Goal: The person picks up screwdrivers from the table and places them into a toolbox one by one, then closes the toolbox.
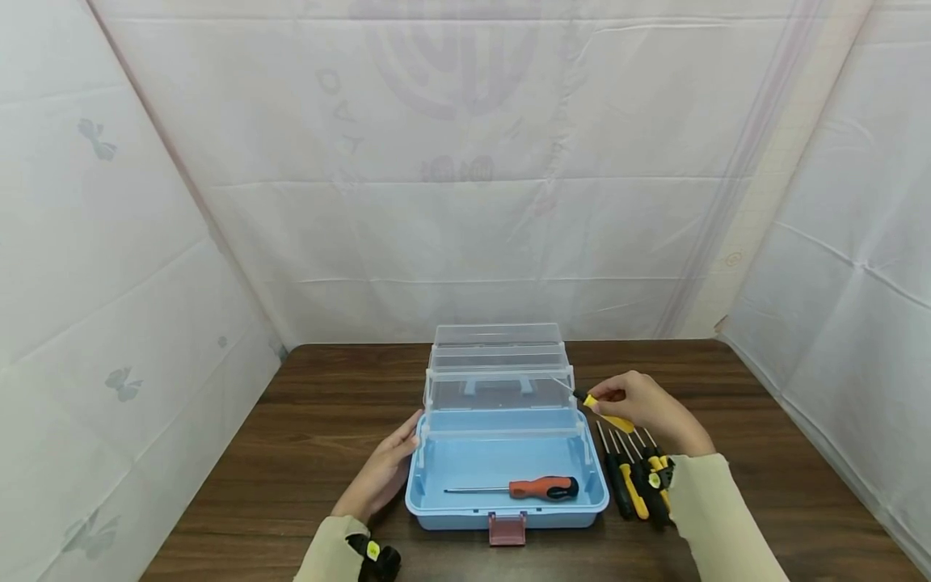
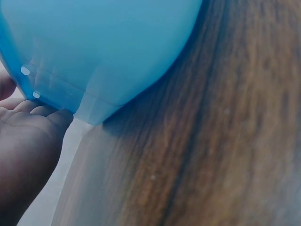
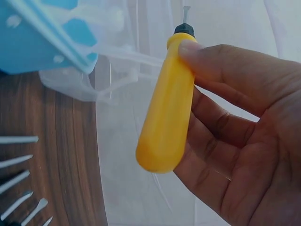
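Observation:
A light-blue toolbox (image 1: pixel 502 521) stands with its clear lid and tray (image 1: pixel 502 356) raised at the back. My left hand (image 1: pixel 381 473) holds its left rim; in the left wrist view the fingers (image 2: pixel 47 117) lie along the rim. My right hand (image 1: pixel 647 408) pinches a yellow-handled screwdriver (image 1: pixel 609 415) between thumb and fingers, beside the tray's right side. The right wrist view shows this screwdriver (image 3: pixel 167 113) with a black collar and flat tip. Inside the toolbox an orange-and-black screwdriver (image 1: pixel 544 488) lies flat, its shaft pointing left.
Several screwdrivers (image 1: pixel 640 481) with black or yellow handles lie side by side to the right of the toolbox, shafts pointing away. A pink latch (image 1: pixel 507 530) hangs at the toolbox's front. White sheeting (image 1: pixel 465 242) surrounds the dark wooden table (image 1: pixel 320 420) behind and at both sides.

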Demonstrator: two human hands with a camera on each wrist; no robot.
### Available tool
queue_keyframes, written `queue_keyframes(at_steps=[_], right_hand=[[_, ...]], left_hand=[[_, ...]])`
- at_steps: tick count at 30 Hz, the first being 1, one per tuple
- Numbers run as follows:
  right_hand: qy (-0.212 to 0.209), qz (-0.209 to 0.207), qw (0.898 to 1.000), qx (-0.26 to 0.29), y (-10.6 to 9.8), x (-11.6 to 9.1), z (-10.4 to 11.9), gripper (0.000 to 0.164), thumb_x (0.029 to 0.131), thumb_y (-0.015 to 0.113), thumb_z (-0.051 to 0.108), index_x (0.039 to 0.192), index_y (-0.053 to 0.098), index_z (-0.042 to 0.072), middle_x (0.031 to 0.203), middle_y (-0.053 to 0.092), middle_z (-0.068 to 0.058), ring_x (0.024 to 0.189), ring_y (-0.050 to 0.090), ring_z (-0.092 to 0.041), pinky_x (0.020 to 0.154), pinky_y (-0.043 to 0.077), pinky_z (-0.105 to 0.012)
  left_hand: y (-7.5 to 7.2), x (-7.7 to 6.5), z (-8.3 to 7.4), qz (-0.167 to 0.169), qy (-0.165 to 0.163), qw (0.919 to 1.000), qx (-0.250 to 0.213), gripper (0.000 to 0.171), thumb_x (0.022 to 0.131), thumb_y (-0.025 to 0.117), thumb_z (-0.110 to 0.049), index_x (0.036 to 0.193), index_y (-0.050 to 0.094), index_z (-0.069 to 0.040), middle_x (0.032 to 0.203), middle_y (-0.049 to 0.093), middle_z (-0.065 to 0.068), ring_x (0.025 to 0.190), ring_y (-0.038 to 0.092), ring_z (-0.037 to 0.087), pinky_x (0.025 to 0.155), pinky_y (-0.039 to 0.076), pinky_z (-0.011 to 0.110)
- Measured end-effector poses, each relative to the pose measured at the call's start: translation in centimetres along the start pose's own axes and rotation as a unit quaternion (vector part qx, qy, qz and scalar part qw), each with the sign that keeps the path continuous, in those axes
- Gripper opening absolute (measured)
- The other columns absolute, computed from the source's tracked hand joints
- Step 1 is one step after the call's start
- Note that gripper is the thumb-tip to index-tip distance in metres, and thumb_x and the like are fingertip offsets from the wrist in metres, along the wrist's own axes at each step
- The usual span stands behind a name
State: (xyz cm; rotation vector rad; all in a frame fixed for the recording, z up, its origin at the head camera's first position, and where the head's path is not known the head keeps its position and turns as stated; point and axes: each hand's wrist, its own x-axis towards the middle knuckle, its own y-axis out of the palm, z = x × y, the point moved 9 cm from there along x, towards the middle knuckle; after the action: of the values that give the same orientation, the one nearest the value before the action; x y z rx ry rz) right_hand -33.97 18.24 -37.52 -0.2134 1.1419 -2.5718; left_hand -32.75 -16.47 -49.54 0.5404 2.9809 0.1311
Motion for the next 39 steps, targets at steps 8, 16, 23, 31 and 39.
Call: queue_keyframes(at_steps=[8,16,23,31,39], right_hand=[[-0.036,0.002,0.999,-0.03,0.9,1.6,1.6,0.02,0.089,0.066,0.012,0.104,0.072,0.0,0.093,0.071,-0.009,0.071,0.058,-0.012,0.063,0.053,-0.024],[-0.055,0.023,0.998,-0.025,2.3,2.4,2.8,0.017,0.088,0.067,0.008,0.101,0.073,0.0,0.095,0.072,-0.009,0.073,0.06,-0.012,0.065,0.056,-0.025],[-0.058,0.04,0.997,-0.019,3.2,2.8,3.5,0.018,0.089,0.066,0.01,0.102,0.073,0.002,0.096,0.072,-0.008,0.076,0.061,-0.011,0.069,0.058,-0.028],[-0.076,0.054,0.996,-0.015,3.9,3.4,4.5,0.016,0.089,0.066,0.011,0.102,0.074,0.004,0.094,0.072,-0.006,0.072,0.058,-0.012,0.067,0.056,-0.024],[-0.095,0.065,0.993,-0.029,4.7,4.1,5.5,0.016,0.089,0.067,0.012,0.101,0.074,0.005,0.094,0.072,-0.005,0.076,0.059,-0.011,0.072,0.057,-0.028]], left_hand=[[0.0,0.1,0.1,0.002,0.001,1.0,0.003,0.065,0.101,0.046,-0.029,0.154,0.015,-0.008,0.162,0.005,0.015,0.149,0.002,0.034,0.118,0.008,0.052],[0.0,0.1,0.1,0.002,0.0,1.0,0.004,0.065,0.101,0.046,-0.029,0.154,0.015,-0.008,0.162,0.004,0.015,0.149,0.001,0.034,0.119,0.008,0.051],[0.0,0.0,0.0,-0.001,0.001,1.0,0.006,0.064,0.102,0.045,-0.028,0.154,0.015,-0.008,0.162,0.005,0.016,0.149,0.002,0.035,0.118,0.008,0.052],[-0.2,0.0,0.0,-0.003,-0.001,1.0,0.006,0.066,0.101,0.046,-0.03,0.154,0.015,-0.008,0.162,0.005,0.015,0.149,0.001,0.035,0.118,0.008,0.052],[-0.3,-0.2,0.0,-0.001,-0.004,1.0,0.006,0.067,0.101,0.046,-0.031,0.155,0.014,-0.008,0.162,0.004,0.015,0.149,0.001,0.035,0.118,0.008,0.052]])
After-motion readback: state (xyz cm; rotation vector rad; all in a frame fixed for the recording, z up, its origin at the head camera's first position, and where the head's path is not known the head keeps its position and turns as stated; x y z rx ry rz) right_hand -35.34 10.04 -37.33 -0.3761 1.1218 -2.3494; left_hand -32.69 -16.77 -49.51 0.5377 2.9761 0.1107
